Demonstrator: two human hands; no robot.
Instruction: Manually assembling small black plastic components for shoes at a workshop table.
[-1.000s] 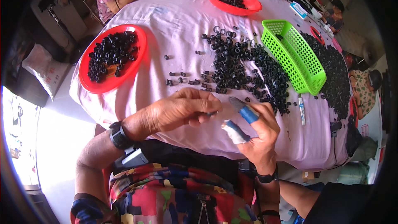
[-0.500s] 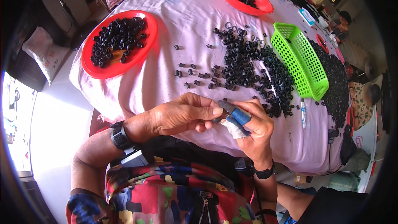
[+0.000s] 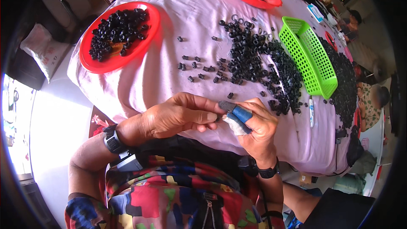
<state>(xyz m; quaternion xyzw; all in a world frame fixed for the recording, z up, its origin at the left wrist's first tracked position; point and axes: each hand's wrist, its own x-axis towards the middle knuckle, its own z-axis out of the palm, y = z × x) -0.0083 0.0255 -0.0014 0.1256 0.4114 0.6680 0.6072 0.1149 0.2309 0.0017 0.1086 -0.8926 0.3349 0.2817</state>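
Observation:
In front of my body, just over the table's near edge, my left hand (image 3: 180,114) pinches a small black part (image 3: 218,118) between thumb and fingers. Most of that part is hidden by the fingertips. My right hand (image 3: 260,129) meets it from the other side, its fingers closed around the same spot. Blue tape (image 3: 242,113), a dark finger cover (image 3: 227,106) and a whitish wrap (image 3: 235,126) cover its thumb and finger. Beyond the hands lies a pile of black ring-like parts (image 3: 248,59), with several loose black pieces (image 3: 205,68) scattered to its left.
A red tray (image 3: 154,29) of black parts stands at left, another red tray (image 3: 271,3) at the far side. The green basket (image 3: 311,59) sits right of the pile, near a marker pen (image 3: 311,112). Pink cloth (image 3: 182,12) covers the table; other people sit around.
The view has shifted a little, so the table's things appear slightly higher. My hands stay together, with the fingertips slightly re-posed around the small black part.

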